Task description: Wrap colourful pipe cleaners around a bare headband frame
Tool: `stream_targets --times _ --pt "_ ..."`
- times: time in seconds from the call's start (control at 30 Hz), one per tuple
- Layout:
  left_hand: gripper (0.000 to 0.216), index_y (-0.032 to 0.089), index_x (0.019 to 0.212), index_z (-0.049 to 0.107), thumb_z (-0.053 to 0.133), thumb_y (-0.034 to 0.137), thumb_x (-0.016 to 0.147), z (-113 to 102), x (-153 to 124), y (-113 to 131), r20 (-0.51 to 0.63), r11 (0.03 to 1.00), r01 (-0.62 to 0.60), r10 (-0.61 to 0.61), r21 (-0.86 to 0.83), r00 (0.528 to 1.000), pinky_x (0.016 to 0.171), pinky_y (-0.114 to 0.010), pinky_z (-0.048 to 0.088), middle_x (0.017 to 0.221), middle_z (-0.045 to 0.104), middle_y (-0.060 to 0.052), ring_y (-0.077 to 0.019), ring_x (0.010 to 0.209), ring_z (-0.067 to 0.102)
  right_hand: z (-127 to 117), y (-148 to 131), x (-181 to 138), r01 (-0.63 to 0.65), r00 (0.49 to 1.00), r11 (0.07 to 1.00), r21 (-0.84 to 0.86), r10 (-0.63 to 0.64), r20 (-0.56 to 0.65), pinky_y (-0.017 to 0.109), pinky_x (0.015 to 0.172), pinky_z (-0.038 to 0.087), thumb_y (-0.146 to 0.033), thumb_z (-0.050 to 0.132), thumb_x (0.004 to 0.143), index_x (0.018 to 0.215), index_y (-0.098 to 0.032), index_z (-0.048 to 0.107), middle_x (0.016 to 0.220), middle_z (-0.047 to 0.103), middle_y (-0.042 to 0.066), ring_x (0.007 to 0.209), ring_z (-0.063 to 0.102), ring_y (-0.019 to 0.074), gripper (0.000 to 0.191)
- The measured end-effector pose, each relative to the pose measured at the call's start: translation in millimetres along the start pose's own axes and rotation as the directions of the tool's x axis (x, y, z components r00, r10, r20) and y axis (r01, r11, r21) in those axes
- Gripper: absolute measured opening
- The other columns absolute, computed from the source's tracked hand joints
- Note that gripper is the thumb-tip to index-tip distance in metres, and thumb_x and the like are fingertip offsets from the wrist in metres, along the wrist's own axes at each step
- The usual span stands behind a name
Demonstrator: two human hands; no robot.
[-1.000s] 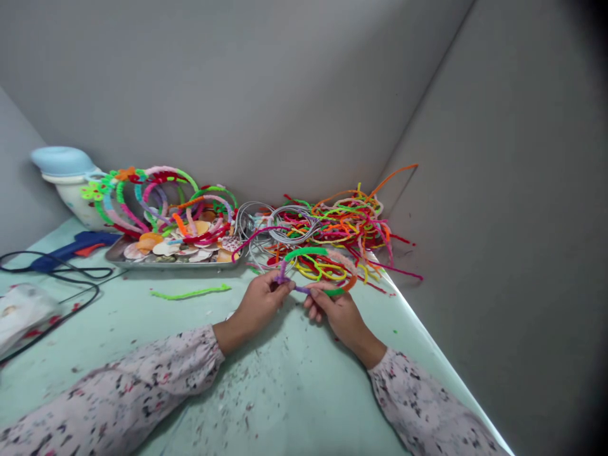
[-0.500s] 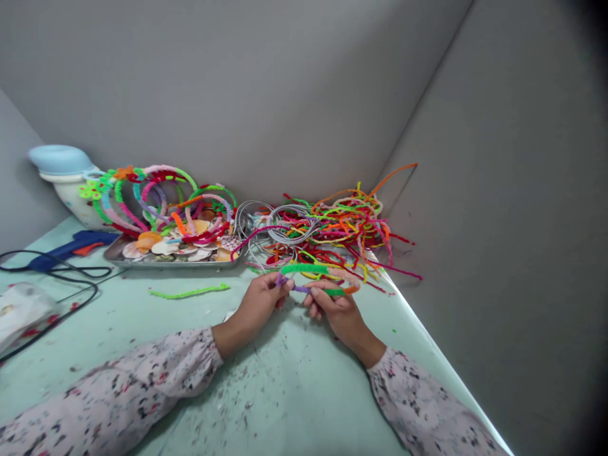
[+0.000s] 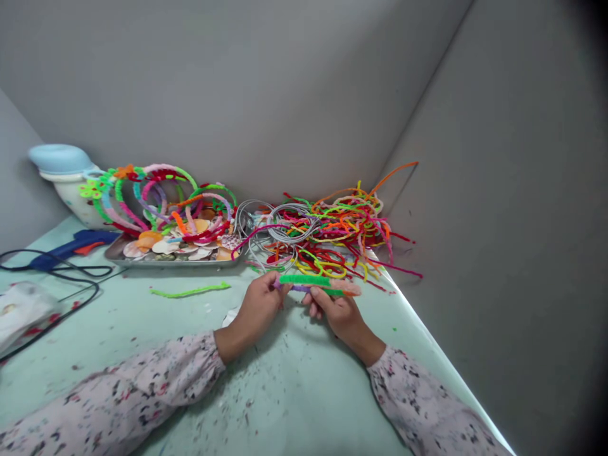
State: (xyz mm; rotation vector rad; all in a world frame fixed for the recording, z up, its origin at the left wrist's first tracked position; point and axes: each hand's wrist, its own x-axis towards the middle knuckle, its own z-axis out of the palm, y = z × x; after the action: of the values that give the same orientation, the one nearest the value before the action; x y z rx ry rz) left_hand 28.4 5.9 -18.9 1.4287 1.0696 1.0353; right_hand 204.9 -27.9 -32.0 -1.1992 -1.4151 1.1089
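Note:
Both my hands meet over the pale green table (image 3: 285,392), closed on one headband wrapped in pipe cleaners (image 3: 316,282). Its visible parts are bright green, purple and pinkish orange. My left hand (image 3: 259,303) pinches the purple end of the headband. My right hand (image 3: 335,310) grips its green and orange side from below. The band lies nearly flat between them. A big tangle of loose pipe cleaners (image 3: 339,231) in many colours lies just behind my hands.
A metal tray (image 3: 171,258) with shells and finished wrapped headbands (image 3: 156,196) stands at the back left, bare wire hoops (image 3: 268,228) beside it. A loose green pipe cleaner (image 3: 190,292), a blue glue gun (image 3: 76,244) with black cable, and a white-and-blue pot (image 3: 66,180) lie left. Grey walls enclose the back and right.
The headband has tipped from an upright arch to lying almost flat between my hands. Both hands stayed in place, fingers shifting slightly along it.

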Motion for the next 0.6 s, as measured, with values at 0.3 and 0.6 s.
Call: stream_targets --times 0.3,0.6 --pt "0.021 0.02 0.056 0.048 0.057 0.028 0.073 -1.5 1.5 -0.1 -0.029 0.998 0.038 -0.036 0.048 0.999 0.043 -0.024 0.028 0.045 0.043 0.004 -0.0108 0.043 0.039 -1.9 -0.1 -0.4 0.046 0.999 0.997 -0.065 -0.045 0.021 0.023 0.051 0.045 -0.048 0.049 0.089 0.077 -0.018 0.067 0.057 0.06 -0.001 0.051 0.054 0.011 0.037" --pt "0.025 0.019 0.055 0.047 0.057 0.031 0.074 -1.5 3.5 -2.6 -0.026 0.996 0.071 -0.07 0.047 0.997 0.041 -0.024 0.025 0.044 0.044 0.004 -0.0099 0.041 0.038 0.9 -5.8 -2.2 0.033 0.999 0.999 -0.028 -0.032 0.037 0.023 0.05 0.044 -0.046 0.052 0.088 0.076 -0.017 0.067 0.06 0.061 0.0 0.051 0.054 0.011 0.035"
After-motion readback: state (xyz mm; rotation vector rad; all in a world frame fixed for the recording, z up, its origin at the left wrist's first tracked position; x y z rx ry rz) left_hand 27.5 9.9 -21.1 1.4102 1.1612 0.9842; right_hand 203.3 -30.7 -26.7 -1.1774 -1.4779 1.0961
